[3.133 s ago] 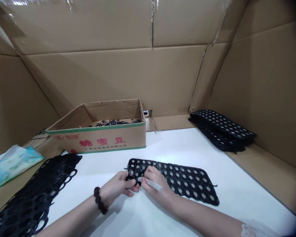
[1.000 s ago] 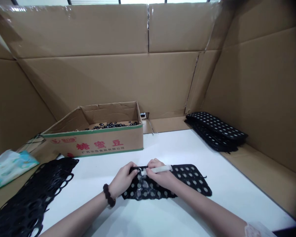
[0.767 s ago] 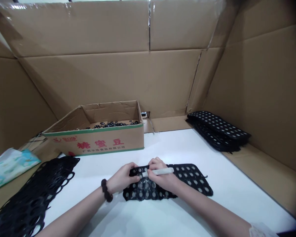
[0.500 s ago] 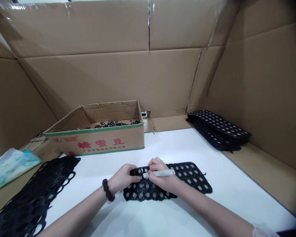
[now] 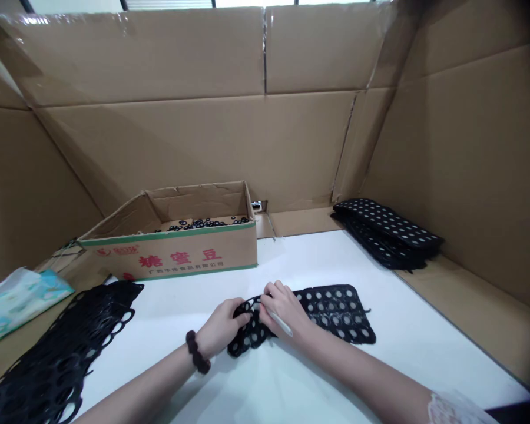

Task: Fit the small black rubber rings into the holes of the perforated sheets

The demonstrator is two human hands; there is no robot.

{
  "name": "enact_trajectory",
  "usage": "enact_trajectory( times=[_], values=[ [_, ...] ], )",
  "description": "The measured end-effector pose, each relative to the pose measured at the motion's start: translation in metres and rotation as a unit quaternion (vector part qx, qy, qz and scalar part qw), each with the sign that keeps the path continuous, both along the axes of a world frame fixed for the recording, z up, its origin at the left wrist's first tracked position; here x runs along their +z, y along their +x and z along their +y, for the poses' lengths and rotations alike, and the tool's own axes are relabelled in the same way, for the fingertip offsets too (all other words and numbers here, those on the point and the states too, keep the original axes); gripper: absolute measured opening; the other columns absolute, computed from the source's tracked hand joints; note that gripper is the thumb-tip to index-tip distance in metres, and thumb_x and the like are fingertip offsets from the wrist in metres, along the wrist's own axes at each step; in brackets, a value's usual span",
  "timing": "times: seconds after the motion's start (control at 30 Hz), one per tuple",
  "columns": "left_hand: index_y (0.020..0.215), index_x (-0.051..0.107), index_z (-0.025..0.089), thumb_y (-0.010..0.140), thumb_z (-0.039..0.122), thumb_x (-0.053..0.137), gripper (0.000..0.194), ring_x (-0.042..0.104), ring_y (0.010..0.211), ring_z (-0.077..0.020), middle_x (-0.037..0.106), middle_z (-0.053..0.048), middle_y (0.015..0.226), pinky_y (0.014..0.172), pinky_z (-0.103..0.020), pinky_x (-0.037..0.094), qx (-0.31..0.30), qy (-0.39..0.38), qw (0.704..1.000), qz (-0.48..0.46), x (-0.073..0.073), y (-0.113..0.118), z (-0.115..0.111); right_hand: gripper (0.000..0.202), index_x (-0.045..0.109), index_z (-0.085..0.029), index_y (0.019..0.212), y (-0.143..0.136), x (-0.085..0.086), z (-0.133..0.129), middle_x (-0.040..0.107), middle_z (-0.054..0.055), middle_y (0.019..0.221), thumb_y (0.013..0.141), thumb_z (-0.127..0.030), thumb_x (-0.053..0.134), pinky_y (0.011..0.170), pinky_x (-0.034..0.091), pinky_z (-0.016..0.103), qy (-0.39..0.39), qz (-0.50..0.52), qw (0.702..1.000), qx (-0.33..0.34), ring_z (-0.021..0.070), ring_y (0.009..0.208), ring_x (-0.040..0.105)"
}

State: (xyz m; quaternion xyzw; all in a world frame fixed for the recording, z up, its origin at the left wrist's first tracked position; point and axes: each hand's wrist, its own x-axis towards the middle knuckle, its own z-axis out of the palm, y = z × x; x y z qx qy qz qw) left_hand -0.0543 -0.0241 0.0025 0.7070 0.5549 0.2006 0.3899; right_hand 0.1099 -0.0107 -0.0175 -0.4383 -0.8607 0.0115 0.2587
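Observation:
A black rubber sheet [image 5: 340, 309] with rows of round holes lies on the white table in front of me. My left hand [image 5: 224, 323] pinches its left end, which is bent and raised a little off the table. In my right hand [image 5: 287, 312] is a white pen-like tool [image 5: 281, 323], held like a pencil with its back end slanting down to the right. Its tip is hidden by my fingers, close to the sheet's left part. A dark beaded bracelet [image 5: 198, 352] is round my left wrist.
A cardboard box [image 5: 203, 254] holding small black rings stands behind. Stacked punched sheets [image 5: 388, 232] lie at the back right. At the left are a black sheet with larger rings [image 5: 48, 359] and a tissue pack [image 5: 26, 300]. Cardboard walls [image 5: 194, 135] enclose the table.
The sheet's left end has been bent and lifted, its lower left edge drawn inward. The white tool has swung from pointing right to slanting down to the right.

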Motion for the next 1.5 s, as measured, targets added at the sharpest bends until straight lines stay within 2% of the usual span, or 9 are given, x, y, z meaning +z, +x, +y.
enact_trajectory(
  times=[0.17, 0.27, 0.43, 0.5, 0.6, 0.73, 0.97, 1.23, 1.5],
  values=[
    [0.072, 0.047, 0.016, 0.074, 0.025, 0.041, 0.010, 0.050, 0.070, -0.0165, 0.057, -0.002, 0.073, 0.063, -0.025, 0.035, -0.019, 0.084, 0.994, 0.065, 0.003, -0.004, 0.007, 0.025, 0.049, -0.017, 0.054, 0.012, 0.014, 0.000, 0.053, 0.002, 0.076, 0.078, -0.017, 0.043, 0.072, 0.036, 0.029, -0.117, 0.081, 0.988, 0.056, 0.0148, 0.079, 0.042],
    [0.072, 0.046, 0.017, 0.073, 0.025, 0.041, 0.010, 0.050, 0.070, -0.0164, 0.056, -0.002, 0.073, 0.061, -0.025, 0.035, -0.027, 0.098, 0.991, 0.091, 0.007, -0.007, 0.011, 0.030, 0.046, -0.016, 0.048, 0.015, 0.014, -0.002, 0.054, 0.001, 0.073, 0.077, -0.019, 0.045, 0.071, 0.035, 0.031, -0.158, 0.081, 0.982, 0.067, 0.0157, 0.080, 0.040],
    [0.085, 0.049, 0.016, 0.064, 0.033, 0.053, 0.028, 0.049, 0.072, -0.0170, 0.056, -0.002, 0.081, 0.059, -0.024, 0.036, -0.097, 0.029, 0.989, 0.110, 0.017, -0.014, 0.014, 0.030, 0.046, -0.016, 0.049, 0.011, 0.005, -0.003, 0.048, 0.001, 0.066, 0.078, -0.022, 0.046, 0.068, 0.032, 0.031, -0.133, 0.072, 0.988, 0.043, 0.0156, 0.077, 0.037],
    [0.085, 0.050, 0.016, 0.062, 0.033, 0.055, 0.030, 0.049, 0.072, -0.0173, 0.056, -0.002, 0.082, 0.059, -0.024, 0.035, -0.103, 0.016, 0.987, 0.119, 0.019, -0.016, 0.015, 0.029, 0.047, -0.016, 0.049, 0.010, 0.004, -0.003, 0.047, 0.001, 0.067, 0.078, -0.023, 0.047, 0.069, 0.032, 0.031, -0.119, 0.074, 0.989, 0.042, 0.0154, 0.077, 0.037],
    [0.072, 0.051, 0.015, 0.063, 0.032, 0.052, 0.019, 0.048, 0.064, -0.0159, 0.055, -0.001, 0.071, 0.055, -0.023, 0.032, -0.095, 0.022, 0.986, 0.133, 0.019, -0.015, 0.014, 0.030, 0.045, -0.015, 0.048, 0.010, 0.005, -0.004, 0.045, 0.001, 0.068, 0.077, -0.022, 0.048, 0.070, 0.032, 0.031, -0.105, 0.075, 0.991, 0.040, 0.0156, 0.078, 0.036],
    [0.062, 0.050, 0.015, 0.063, 0.032, 0.050, 0.017, 0.045, 0.058, -0.0137, 0.051, 0.001, 0.060, 0.050, -0.022, 0.029, -0.077, 0.026, 0.989, 0.123, 0.015, -0.012, 0.012, 0.029, 0.045, -0.015, 0.047, 0.010, 0.006, -0.006, 0.044, 0.001, 0.068, 0.076, -0.021, 0.049, 0.069, 0.032, 0.031, -0.092, 0.075, 0.992, 0.038, 0.0159, 0.078, 0.036],
    [0.061, 0.047, 0.014, 0.063, 0.030, 0.048, 0.015, 0.038, 0.052, -0.0097, 0.042, 0.004, 0.055, 0.048, -0.021, 0.028, -0.062, -0.073, 0.995, 0.022, 0.012, -0.012, 0.012, 0.028, 0.046, -0.015, 0.048, 0.008, 0.006, -0.008, 0.046, 0.002, 0.069, 0.075, -0.020, 0.050, 0.069, 0.031, 0.032, -0.077, 0.106, 0.991, 0.032, 0.0163, 0.078, 0.037],
    [0.065, 0.048, 0.013, 0.065, 0.027, 0.047, 0.014, 0.038, 0.053, -0.0093, 0.043, 0.002, 0.058, 0.048, -0.020, 0.029, -0.025, -0.092, 0.995, -0.039, 0.008, -0.007, 0.011, 0.029, 0.045, -0.015, 0.048, 0.007, 0.010, -0.008, 0.048, 0.002, 0.071, 0.076, -0.019, 0.048, 0.069, 0.031, 0.032, -0.097, 0.129, 0.987, 0.015, 0.0159, 0.078, 0.038],
    [0.068, 0.051, 0.012, 0.065, 0.024, 0.048, 0.013, 0.043, 0.059, -0.0115, 0.050, 0.000, 0.063, 0.053, -0.021, 0.034, 0.012, -0.060, 0.997, -0.047, 0.004, -0.004, 0.002, 0.020, 0.051, -0.016, 0.055, -0.004, 0.001, -0.010, 0.047, 0.004, 0.076, 0.074, -0.020, 0.049, 0.071, 0.029, 0.034, -0.017, 0.040, 0.999, -0.031, 0.0181, 0.081, 0.036]
  ],
)
